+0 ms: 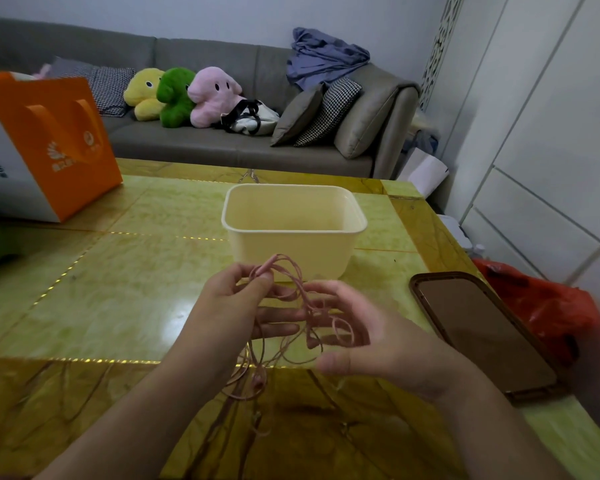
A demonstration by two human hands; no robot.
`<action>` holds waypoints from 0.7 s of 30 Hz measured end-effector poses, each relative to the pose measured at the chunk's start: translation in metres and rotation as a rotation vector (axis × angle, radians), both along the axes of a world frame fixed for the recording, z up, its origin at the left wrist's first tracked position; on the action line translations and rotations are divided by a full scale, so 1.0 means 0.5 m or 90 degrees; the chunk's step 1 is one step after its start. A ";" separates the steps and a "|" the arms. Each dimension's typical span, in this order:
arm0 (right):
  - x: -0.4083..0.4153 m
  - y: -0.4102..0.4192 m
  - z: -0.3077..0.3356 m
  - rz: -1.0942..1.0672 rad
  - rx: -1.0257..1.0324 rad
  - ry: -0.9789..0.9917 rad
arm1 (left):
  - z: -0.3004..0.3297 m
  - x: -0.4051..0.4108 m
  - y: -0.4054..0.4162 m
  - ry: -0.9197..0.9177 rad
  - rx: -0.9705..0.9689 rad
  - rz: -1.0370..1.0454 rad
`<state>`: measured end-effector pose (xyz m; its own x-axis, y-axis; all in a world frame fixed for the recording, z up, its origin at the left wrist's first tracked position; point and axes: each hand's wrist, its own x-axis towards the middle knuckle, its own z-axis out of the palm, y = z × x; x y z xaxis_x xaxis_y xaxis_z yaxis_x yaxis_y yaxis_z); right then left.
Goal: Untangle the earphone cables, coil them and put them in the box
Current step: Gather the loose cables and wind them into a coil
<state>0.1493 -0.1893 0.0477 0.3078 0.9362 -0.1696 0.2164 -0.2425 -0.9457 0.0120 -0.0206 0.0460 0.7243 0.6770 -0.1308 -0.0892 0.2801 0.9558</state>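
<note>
Cable: the pink earphone cable (293, 306) hangs in a loose tangle between both hands at lower centre of the frame, its tail trailing down over the table (84, 299).
Left hand: the left hand (236, 306) pinches a bunch of loops between thumb and forefinger, the other fingers stretched out.
Right hand: the right hand (357, 337) is spread wide, palm up, with strands draped over its fingers.
Box: the cream box (293, 233) stands open just behind the hands, with nothing visible inside.
Step, as I judge it: untangling; better to ease loops apart slowly and feed the free end through than to tug knots tight.
Writing: the orange bag (49, 143) at upper left carries a pale logo and characters, too blurred to read.
Phone: a dark phone (482, 327) lies at right.
</note>
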 end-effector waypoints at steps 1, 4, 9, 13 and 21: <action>-0.005 0.005 -0.004 -0.023 -0.015 -0.025 | 0.002 0.001 0.000 -0.005 -0.016 0.008; -0.020 0.029 -0.015 -0.187 -0.012 -0.027 | 0.004 0.001 0.001 -0.009 -0.041 0.013; -0.015 0.035 -0.009 -0.279 0.055 0.093 | -0.003 0.004 0.004 -0.003 -0.045 0.008; -0.016 0.033 -0.005 -0.263 0.088 0.198 | -0.008 0.008 0.001 -0.001 -0.046 -0.010; -0.022 0.027 -0.022 -0.270 0.153 -0.116 | -0.011 0.010 0.002 -0.011 -0.030 0.020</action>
<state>0.1382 -0.1758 0.0368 0.6735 0.7282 0.1271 0.3127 -0.1249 -0.9416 0.0169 -0.0198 0.0406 0.7054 0.6928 -0.1499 -0.1157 0.3211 0.9399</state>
